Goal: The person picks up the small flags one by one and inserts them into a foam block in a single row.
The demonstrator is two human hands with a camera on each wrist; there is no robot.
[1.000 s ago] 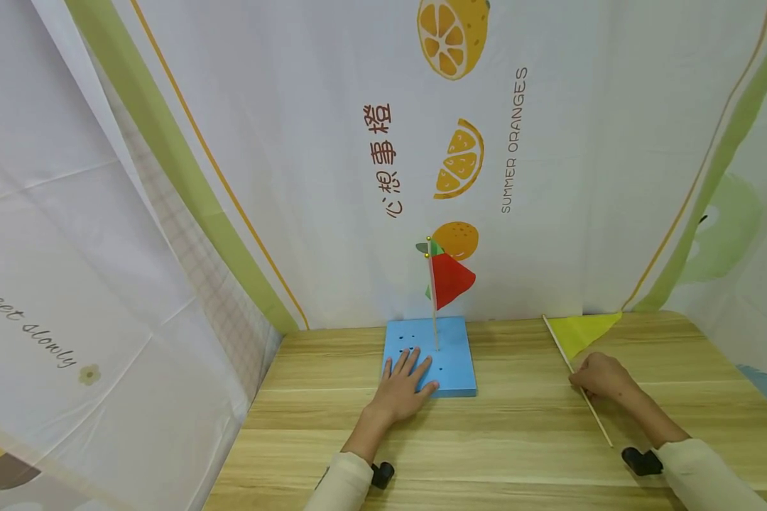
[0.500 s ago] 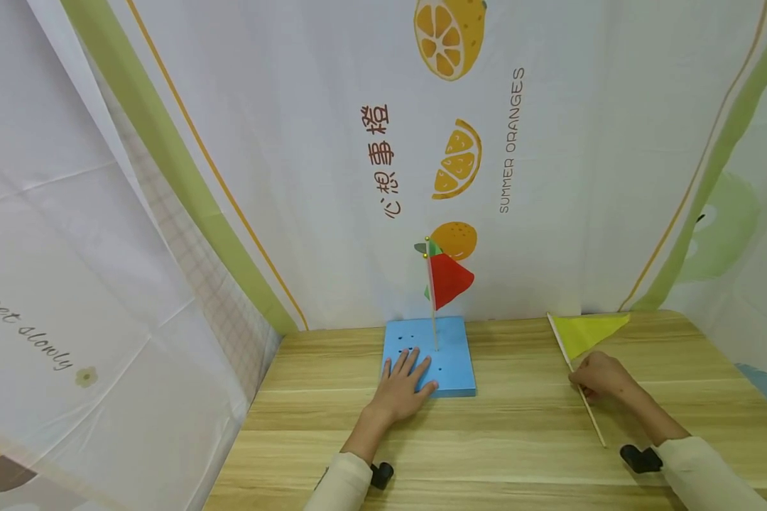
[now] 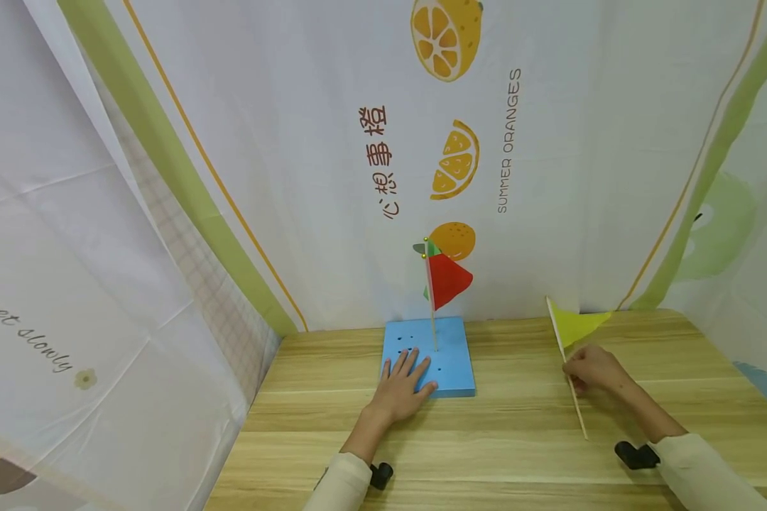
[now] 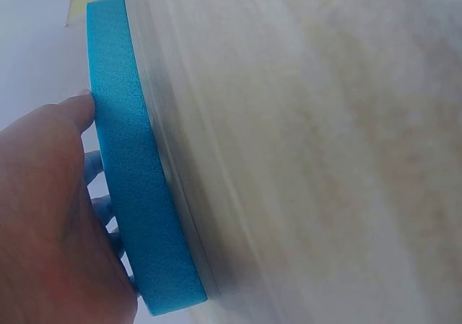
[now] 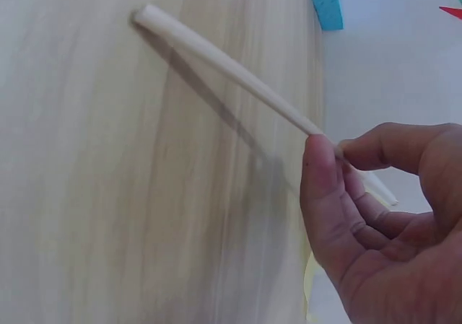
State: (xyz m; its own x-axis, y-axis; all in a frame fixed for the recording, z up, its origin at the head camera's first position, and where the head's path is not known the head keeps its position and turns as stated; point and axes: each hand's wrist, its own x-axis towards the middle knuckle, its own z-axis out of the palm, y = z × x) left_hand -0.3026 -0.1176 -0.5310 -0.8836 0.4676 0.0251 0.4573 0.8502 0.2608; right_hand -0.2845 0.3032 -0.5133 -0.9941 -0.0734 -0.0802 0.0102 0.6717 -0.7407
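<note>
My left hand (image 3: 401, 392) rests with spread, straight fingers on the blue foam block (image 3: 452, 380), which has several small holes in its top. In the left wrist view the block's edge (image 4: 137, 165) shows, with the thumb touching its upper side. A red flag (image 3: 446, 280) on a thin stick stands upright in the block. To the right, my right hand (image 3: 597, 370) pinches the stick of a yellow pennant flag (image 3: 575, 326) between thumb and forefinger. The stick (image 5: 231, 68) slants, its lower end close to the wood in the right wrist view.
The wooden table (image 3: 511, 440) ends at a white curtain (image 3: 319, 213) printed with oranges and lettering. Side curtains hang to the left and right. Black wrist devices (image 3: 637, 455) sit near both cream sleeves (image 3: 703, 468).
The right hand has lifted the yellow flag's top off the table and tilted its stick more upright, drifting slightly left. The left hand stays in place on the foam block.
</note>
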